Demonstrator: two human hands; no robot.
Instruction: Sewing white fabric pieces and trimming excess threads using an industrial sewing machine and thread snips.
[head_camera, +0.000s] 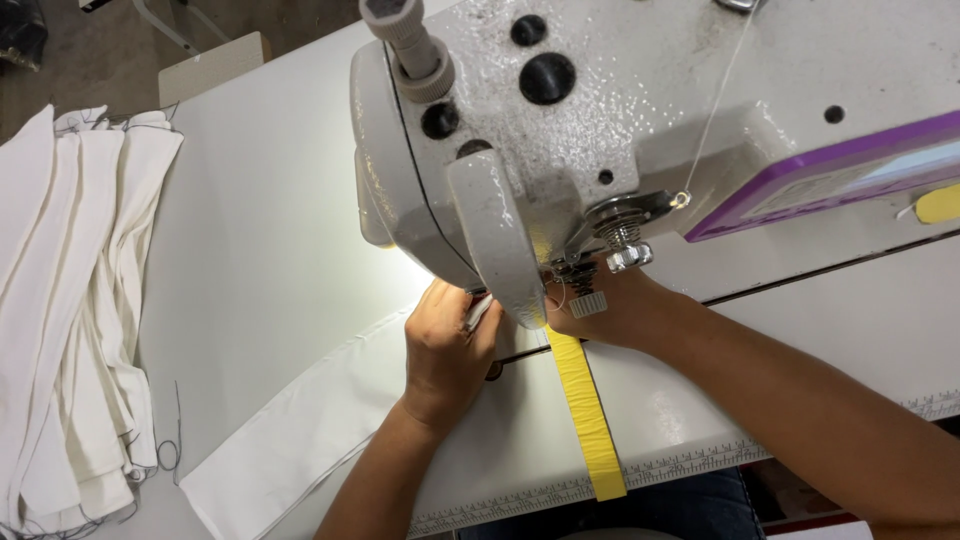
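Note:
My left hand rests on a long strip of white fabric, with its fingers curled on the fabric's end right under the head of the grey-white sewing machine. My right hand reaches in from the right, and its fingers are hidden behind the machine head near the needle area. I cannot tell what the right fingers hold. A yellow tape strip runs on the table from under the machine to the front edge.
A pile of folded white fabric pieces lies at the left of the white table. A ruler scale runs along the table's front edge. A purple-framed control panel sits on the machine at right.

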